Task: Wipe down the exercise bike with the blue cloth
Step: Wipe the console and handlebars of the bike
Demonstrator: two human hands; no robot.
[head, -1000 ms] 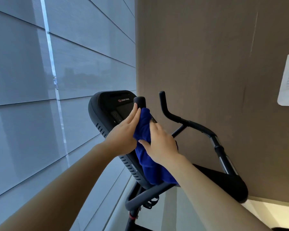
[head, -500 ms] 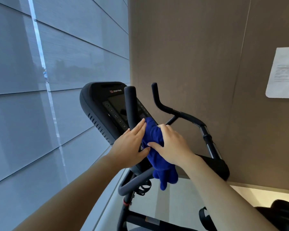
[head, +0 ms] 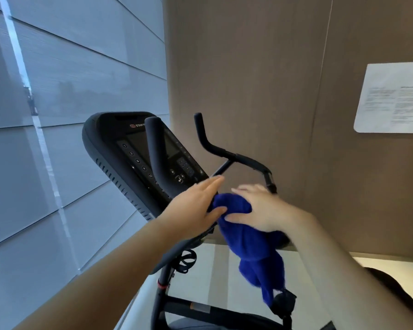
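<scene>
The black exercise bike point(head: 119, 158) stands ahead, its console tilted toward me with two upright handlebar horns, the left horn point(head: 156, 148) bare and the right horn point(head: 201, 132) beyond it. A blue cloth point(head: 246, 236) is bunched low on the handlebar below the console, its tail hanging down. My left hand point(head: 196, 208) presses the cloth from the left with fingers extended, thumb on the fabric. My right hand point(head: 260, 208) clasps the cloth from the right. The bar section under the cloth is hidden.
A shaded window wall point(head: 69, 91) runs along the left. A brown wall point(head: 260, 79) stands behind the bike with a white paper notice point(head: 391, 98) on it. The bike frame point(head: 188, 308) and pale floor point(head: 212, 270) lie below; a dark object point(head: 391, 287) sits at lower right.
Both hands have slid the cloth down from the top of the left horn to the bar below the console, leaving the horn bare. The view has tilted downward.
</scene>
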